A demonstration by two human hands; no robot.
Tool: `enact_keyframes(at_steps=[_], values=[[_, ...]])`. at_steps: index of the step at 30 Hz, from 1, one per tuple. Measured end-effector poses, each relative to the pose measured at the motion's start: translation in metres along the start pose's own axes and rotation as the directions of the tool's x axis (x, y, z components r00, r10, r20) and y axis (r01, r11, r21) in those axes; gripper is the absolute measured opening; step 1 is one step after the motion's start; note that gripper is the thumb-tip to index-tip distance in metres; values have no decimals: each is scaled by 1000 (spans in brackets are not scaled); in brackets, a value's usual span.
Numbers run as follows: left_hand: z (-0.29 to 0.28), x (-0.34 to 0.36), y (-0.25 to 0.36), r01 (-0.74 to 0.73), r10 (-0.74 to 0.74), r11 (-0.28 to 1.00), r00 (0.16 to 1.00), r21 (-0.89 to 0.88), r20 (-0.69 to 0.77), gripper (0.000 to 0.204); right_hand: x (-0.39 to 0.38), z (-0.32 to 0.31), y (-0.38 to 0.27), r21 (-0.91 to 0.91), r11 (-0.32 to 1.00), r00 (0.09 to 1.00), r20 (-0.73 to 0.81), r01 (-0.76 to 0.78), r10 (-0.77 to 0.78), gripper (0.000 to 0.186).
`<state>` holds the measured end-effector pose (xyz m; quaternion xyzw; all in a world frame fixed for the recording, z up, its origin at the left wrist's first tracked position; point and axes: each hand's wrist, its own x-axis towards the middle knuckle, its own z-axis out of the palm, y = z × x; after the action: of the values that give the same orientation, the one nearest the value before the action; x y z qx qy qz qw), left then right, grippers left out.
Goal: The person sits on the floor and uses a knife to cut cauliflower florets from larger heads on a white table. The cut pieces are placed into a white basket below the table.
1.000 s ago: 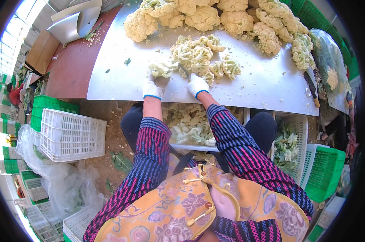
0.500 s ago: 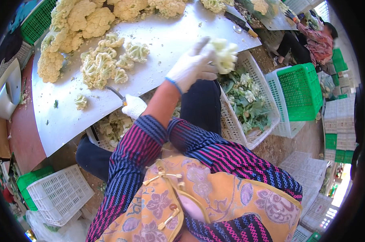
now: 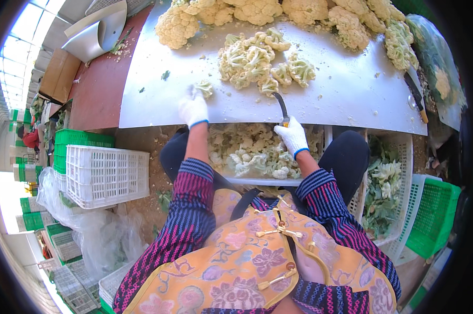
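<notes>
My left hand (image 3: 193, 109), in a white glove, is over the white tabletop (image 3: 147, 107), its fingers smeared by motion beside a small cauliflower floret (image 3: 204, 89). Whether it touches the floret I cannot tell. At the table's near edge my right hand (image 3: 293, 135), also gloved, is closed around a knife with a dark curved blade (image 3: 282, 106), tip pointing up and away. Just beyond the blade lies a heap of cut cauliflower florets (image 3: 255, 58). Whole cauliflower heads (image 3: 257, 10) line the far side of the table.
Between my knees, below the table edge, a crate (image 3: 262, 181) holds cauliflower pieces. To the right stands a white crate (image 3: 405, 172) of leaves, beside a green crate (image 3: 434, 217). A second knife (image 3: 417, 98) lies at the table's right end. White crate (image 3: 108, 175) stands left.
My left hand has swung from the right, above the leaf crate, to the left side of the table. The pale cauliflower piece it held is gone from it. The view has turned left.
</notes>
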<state>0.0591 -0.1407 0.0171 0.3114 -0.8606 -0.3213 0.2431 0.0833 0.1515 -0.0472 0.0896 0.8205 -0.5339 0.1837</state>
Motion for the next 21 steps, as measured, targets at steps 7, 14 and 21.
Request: enact_keyframes(at_steps=[7, 14, 21], values=[[28, 54, -43, 86, -71, 996, 881, -11, 467, 51, -12, 18, -14, -120, 984, 990, 68, 134, -126, 45], [46, 17, -36, -120, 178, 966, 951, -228, 255, 46, -16, 21, -55, -316, 891, 945, 106, 326, -308, 40], [12, -7, -1, 106, 83, 942, 846, -318, 527, 41, -28, 19, -84, -484, 737, 871, 125, 472, -475, 26]])
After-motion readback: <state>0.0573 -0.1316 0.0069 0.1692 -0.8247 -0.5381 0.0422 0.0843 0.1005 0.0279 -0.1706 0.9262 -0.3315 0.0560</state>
